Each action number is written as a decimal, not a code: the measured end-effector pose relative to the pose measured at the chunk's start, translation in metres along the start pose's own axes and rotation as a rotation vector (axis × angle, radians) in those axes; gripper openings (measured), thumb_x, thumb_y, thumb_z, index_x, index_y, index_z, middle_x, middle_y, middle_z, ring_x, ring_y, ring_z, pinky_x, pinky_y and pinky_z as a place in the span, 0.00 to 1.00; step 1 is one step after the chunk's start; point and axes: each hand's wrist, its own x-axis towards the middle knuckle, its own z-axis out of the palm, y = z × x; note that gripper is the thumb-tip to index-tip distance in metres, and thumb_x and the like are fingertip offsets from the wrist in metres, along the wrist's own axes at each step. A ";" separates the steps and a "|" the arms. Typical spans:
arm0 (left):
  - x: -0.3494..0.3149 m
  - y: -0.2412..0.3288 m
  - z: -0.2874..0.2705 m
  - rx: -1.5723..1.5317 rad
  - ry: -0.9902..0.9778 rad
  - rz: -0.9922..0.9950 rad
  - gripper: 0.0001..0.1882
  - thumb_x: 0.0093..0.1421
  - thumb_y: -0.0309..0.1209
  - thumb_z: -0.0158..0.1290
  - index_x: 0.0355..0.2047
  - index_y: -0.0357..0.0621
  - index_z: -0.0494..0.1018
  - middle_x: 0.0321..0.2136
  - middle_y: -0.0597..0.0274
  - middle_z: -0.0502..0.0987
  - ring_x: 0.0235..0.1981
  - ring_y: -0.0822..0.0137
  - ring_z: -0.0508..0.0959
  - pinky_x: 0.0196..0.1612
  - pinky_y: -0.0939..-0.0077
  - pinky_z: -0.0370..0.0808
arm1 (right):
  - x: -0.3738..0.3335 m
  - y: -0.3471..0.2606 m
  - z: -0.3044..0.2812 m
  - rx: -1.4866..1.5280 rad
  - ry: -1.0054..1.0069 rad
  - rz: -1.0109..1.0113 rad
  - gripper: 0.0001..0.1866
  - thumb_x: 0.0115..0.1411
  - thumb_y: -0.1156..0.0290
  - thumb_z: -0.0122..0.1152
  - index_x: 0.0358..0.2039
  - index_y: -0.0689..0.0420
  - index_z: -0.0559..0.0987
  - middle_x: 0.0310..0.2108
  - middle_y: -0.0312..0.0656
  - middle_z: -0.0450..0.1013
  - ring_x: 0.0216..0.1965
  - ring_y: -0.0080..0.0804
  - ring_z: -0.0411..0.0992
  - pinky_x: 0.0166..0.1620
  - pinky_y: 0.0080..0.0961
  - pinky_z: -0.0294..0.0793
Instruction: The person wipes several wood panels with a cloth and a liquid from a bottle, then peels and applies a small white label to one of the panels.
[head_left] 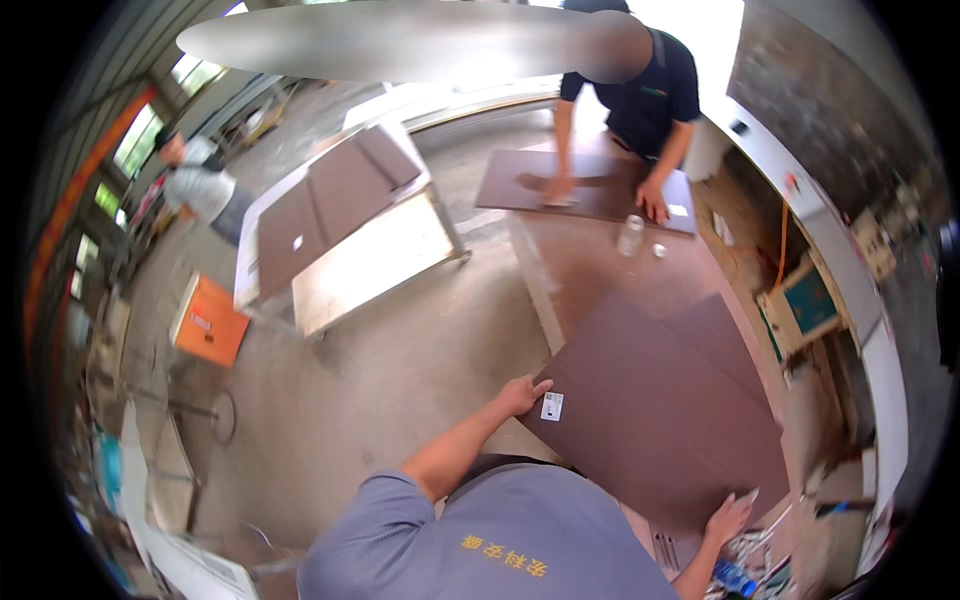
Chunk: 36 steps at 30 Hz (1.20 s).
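Head view: two grips [518, 396] [730, 518] touch one brown panel [660, 410].

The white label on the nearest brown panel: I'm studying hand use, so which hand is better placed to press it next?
Probably the left hand: it holds the brown panel close beside the white label, while the right hand is farther off, near another corner.

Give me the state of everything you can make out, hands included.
Left hand: gripping the near panel's left corner.
Right hand: at that panel's near-right edge; grip unclear.
Near brown panel: label side up.
Far brown panel: lying flat, co-worker's hands on it, darker patch across it.
Clear jar: upright; open or closed, cannot tell.
Brown panels on the cart: lying flat.
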 end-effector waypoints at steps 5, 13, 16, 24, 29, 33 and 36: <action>-0.043 -0.035 -0.078 -0.037 -0.025 0.054 0.40 0.69 0.65 0.49 0.37 0.32 0.83 0.39 0.35 0.84 0.45 0.39 0.83 0.49 0.51 0.78 | -0.007 0.045 0.007 1.113 -0.362 0.225 0.39 0.74 0.44 0.49 0.59 0.74 0.76 0.56 0.55 0.78 0.56 0.48 0.77 0.61 0.40 0.74; -0.106 -0.219 -0.165 -1.139 0.026 -0.134 0.25 0.71 0.50 0.56 0.48 0.38 0.82 0.44 0.57 0.86 0.42 0.61 0.85 0.50 0.58 0.82 | -0.115 -0.107 0.017 0.943 -0.135 0.278 0.39 0.72 0.43 0.56 0.52 0.78 0.80 0.48 0.55 0.82 0.47 0.45 0.80 0.54 0.37 0.78; -0.162 -0.301 -0.173 -1.610 0.207 -0.131 0.22 0.74 0.46 0.53 0.56 0.41 0.77 0.49 0.62 0.84 0.48 0.64 0.84 0.58 0.61 0.79 | -0.180 -0.234 -0.017 0.809 -0.225 0.104 0.34 0.76 0.49 0.52 0.51 0.78 0.80 0.48 0.54 0.81 0.44 0.42 0.79 0.51 0.36 0.77; -0.173 -0.410 -0.216 -1.952 0.743 -0.173 0.26 0.77 0.52 0.43 0.56 0.46 0.77 0.52 0.64 0.83 0.54 0.66 0.81 0.60 0.65 0.76 | -0.206 -0.448 0.002 1.080 -0.323 -0.241 0.35 0.75 0.49 0.53 0.52 0.78 0.80 0.48 0.52 0.81 0.46 0.39 0.78 0.52 0.36 0.76; -0.186 -0.493 -0.270 -1.927 1.020 -0.348 0.29 0.77 0.57 0.36 0.61 0.49 0.72 0.55 0.67 0.79 0.55 0.67 0.78 0.60 0.66 0.74 | -0.235 -0.630 0.036 0.937 -0.326 -0.409 0.36 0.75 0.46 0.53 0.49 0.77 0.82 0.40 0.50 0.82 0.41 0.38 0.77 0.49 0.36 0.76; -0.187 -0.532 -0.337 -1.889 1.123 -0.333 0.30 0.76 0.59 0.38 0.61 0.50 0.71 0.56 0.68 0.77 0.56 0.69 0.76 0.59 0.68 0.73 | -0.259 -0.782 0.075 0.910 -0.391 -0.545 0.35 0.74 0.45 0.56 0.41 0.73 0.84 0.33 0.44 0.81 0.36 0.31 0.73 0.44 0.35 0.74; -0.175 -0.544 -0.392 -1.923 1.159 -0.442 0.30 0.74 0.61 0.42 0.60 0.52 0.71 0.56 0.70 0.76 0.57 0.71 0.75 0.58 0.69 0.73 | -0.292 -0.878 0.073 0.861 -0.524 -0.519 0.34 0.74 0.46 0.56 0.36 0.72 0.83 0.28 0.39 0.79 0.31 0.27 0.70 0.39 0.33 0.72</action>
